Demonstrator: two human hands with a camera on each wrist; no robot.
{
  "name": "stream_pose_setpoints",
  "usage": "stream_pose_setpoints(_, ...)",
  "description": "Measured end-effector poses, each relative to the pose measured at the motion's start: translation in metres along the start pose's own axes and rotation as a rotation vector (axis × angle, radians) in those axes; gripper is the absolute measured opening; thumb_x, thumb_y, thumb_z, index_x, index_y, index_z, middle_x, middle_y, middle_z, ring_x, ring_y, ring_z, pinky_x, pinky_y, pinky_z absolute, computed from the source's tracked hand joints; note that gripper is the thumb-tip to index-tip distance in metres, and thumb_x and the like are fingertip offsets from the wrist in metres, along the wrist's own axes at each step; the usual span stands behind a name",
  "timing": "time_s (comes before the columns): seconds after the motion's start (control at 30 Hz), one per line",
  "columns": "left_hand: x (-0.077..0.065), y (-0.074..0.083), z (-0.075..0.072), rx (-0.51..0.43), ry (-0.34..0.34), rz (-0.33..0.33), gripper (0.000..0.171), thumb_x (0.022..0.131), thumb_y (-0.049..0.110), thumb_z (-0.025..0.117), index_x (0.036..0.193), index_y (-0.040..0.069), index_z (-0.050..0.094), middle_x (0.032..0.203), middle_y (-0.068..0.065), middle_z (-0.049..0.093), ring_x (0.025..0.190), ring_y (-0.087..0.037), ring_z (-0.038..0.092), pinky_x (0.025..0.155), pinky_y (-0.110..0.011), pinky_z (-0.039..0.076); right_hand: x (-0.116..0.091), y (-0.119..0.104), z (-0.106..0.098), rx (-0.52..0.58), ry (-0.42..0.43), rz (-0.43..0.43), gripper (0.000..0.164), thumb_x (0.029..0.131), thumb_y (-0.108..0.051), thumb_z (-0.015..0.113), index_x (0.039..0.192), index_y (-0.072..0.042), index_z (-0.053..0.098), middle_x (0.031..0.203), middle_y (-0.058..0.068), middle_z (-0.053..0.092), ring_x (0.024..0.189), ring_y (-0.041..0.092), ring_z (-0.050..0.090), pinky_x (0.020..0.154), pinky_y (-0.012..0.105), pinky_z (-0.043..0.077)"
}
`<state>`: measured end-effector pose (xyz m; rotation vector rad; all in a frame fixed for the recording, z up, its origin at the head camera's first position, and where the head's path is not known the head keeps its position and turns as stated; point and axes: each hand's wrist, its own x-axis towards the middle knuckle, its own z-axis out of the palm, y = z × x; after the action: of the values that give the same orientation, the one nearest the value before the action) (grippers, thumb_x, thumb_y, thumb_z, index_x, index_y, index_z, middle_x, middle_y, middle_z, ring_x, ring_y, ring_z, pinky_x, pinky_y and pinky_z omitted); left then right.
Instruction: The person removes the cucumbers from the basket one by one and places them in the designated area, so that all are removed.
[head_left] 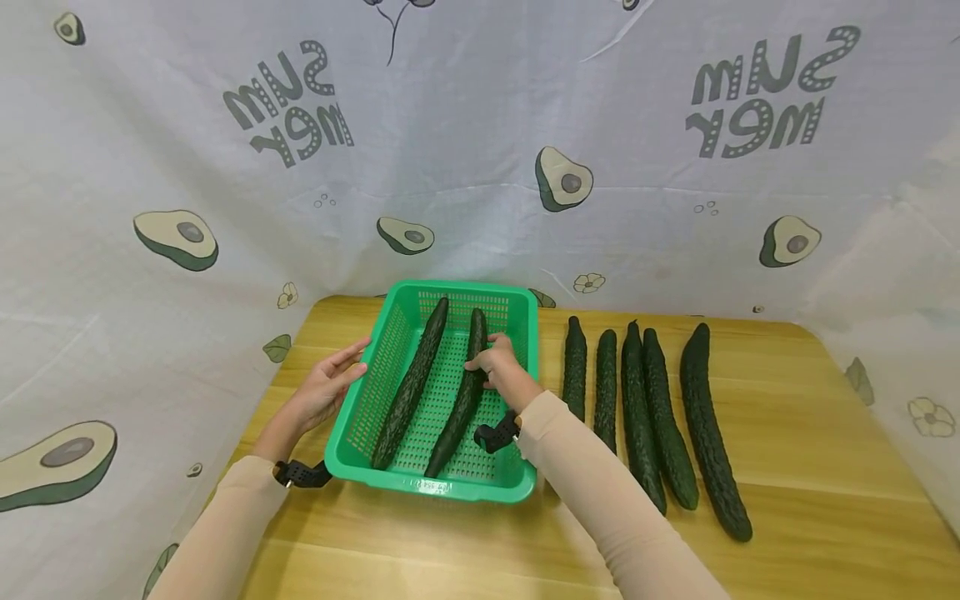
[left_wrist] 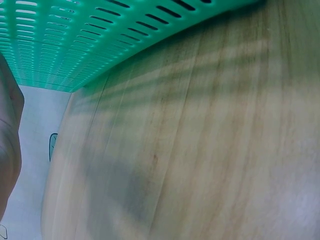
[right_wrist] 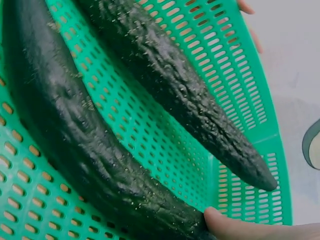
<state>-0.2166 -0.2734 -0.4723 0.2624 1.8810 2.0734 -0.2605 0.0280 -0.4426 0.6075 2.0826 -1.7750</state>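
Observation:
Two dark green cucumbers lie lengthwise inside a green plastic basket [head_left: 527, 333]. My right hand [head_left: 501, 367] reaches over the basket's right side and grips the right-hand cucumber [head_left: 459, 412] near its upper half, thumb on one side and fingers on the other. In the right wrist view my thumb [right_wrist: 250, 227] presses against that cucumber's skin. Beside it, the left cucumber [head_left: 411, 383] leans toward the basket's left wall. My left hand [head_left: 326, 390] is at the outside of the left rim, fingers fairly straight, fingertips right at the edge.
To the basket's right, several more cucumbers [head_left: 641, 417] lie side by side on the wooden table [head_left: 817, 467]. A pale curtain [head_left: 465, 150] printed with avocados hangs behind the table and around its sides. The basket's far rim is close to the curtain.

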Motion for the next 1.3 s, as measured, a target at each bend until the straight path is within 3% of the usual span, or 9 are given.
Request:
stream_pose_setpoints(0.13,0.000,-0.001,0.000,-0.008,-0.007,0.005,0.061,0.106,0.015,0.053,0.160,0.012,0.026,0.153,-0.013,0.028,0.044,-0.001,0.032,0.042,-0.015,0.032,-0.001,-0.001,-0.002,-0.018,0.001,-0.006,0.074,0.088,0.008,0.072,0.150,-0.009,0.034,0.151,0.022,0.032,0.131,0.043,0.041,0.093,0.057,0.048)
stream_pose_setpoints(0.53,-0.001,-0.001,-0.001,-0.022,-0.021,0.023,0.059,0.106,0.012,0.052,0.159,0.011,0.027,0.140,-0.001,0.042,0.044,-0.001,0.031,0.042,-0.015,0.031,-0.006,-0.006,-0.012,0.089,-0.071,-0.002,0.071,0.089,0.006,0.072,0.147,-0.014,0.036,0.152,0.023,0.029,0.130,0.046,0.042,0.095,0.062,0.045)
stream_pose_setpoints(0.77,-0.001,0.000,-0.001,-0.025,-0.019,0.017,0.060,0.106,0.013,0.053,0.159,0.010,0.026,0.139,-0.001,0.043,0.045,-0.001,0.031,0.042,-0.015,0.031,-0.007,-0.010,-0.018,0.091,-0.074,-0.006,0.071,0.087,0.005,0.074,0.145,-0.015,0.038,0.148,0.023,0.032,0.124,0.047,0.044,0.095,0.062,0.045)
stream_pose_setpoints(1.0,-0.001,0.001,0.002,-0.023,0.005,-0.016,0.062,0.105,0.014,0.054,0.160,0.011,0.025,0.149,-0.007,0.034,0.043,-0.002,0.032,0.041,-0.015,0.032,-0.013,-0.019,-0.020,0.087,-0.099,-0.054,0.071,0.087,0.006,0.074,0.143,-0.019,0.037,0.153,0.019,0.027,0.122,0.045,0.047,0.092,0.059,0.046)
stream_pose_setpoints(1.17,0.000,0.002,0.001,-0.004,0.013,-0.018,0.061,0.105,0.016,0.055,0.159,0.013,0.028,0.159,-0.016,0.019,0.043,-0.002,0.031,0.041,-0.015,0.031,-0.021,-0.039,-0.023,0.106,-0.138,-0.113,0.073,0.087,0.006,0.074,0.144,-0.022,0.038,0.147,0.019,0.036,0.102,0.037,0.060,0.088,0.055,0.047)
stream_pose_setpoints(1.3,-0.001,0.002,0.001,0.006,0.013,-0.019,0.059,0.105,0.015,0.054,0.159,0.014,0.029,0.160,-0.018,0.015,0.044,-0.002,0.031,0.042,-0.015,0.031,-0.023,-0.048,-0.027,0.152,-0.143,-0.119,0.074,0.088,0.006,0.073,0.145,-0.023,0.037,0.146,0.019,0.037,0.093,0.034,0.059,0.090,0.056,0.046)
